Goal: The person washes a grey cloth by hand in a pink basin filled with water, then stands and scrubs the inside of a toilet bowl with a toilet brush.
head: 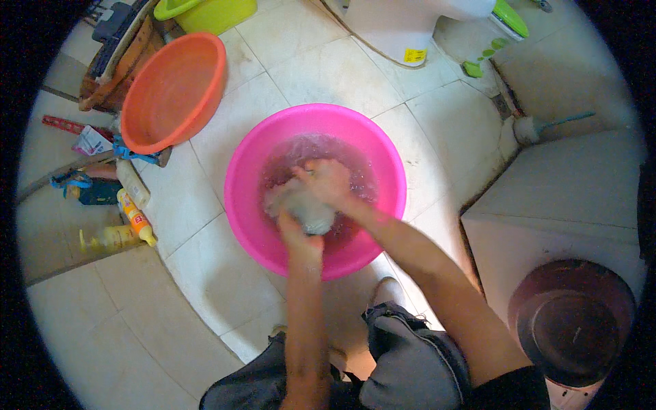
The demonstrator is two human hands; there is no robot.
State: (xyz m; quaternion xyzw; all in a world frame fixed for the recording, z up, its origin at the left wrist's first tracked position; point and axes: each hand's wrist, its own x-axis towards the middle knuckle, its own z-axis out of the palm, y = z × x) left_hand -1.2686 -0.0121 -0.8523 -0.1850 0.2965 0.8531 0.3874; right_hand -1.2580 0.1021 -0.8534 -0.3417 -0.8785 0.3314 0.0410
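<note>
A pink plastic basin (246, 225) stands on the tiled floor before me, with dark, bubbly water (328, 146) in it. Over the water, a wet, pale cloth (302, 205) is bunched between my hands. My left hand (302, 241) grips its near side, fingers partly hidden by the cloth. On the cloth's upper right side lies my right hand (328, 179), blurred, its fingers bent over the fabric. Part of the cloth hangs into the water.
An orange basin (174, 92) leans at the upper left, near a lime-green tub (215, 15). Bottles, among them a yellow-orange one (136, 215), lie at the left. A white toilet base (392, 31) is at the top. A dark round basin (574, 323) sits at the lower right.
</note>
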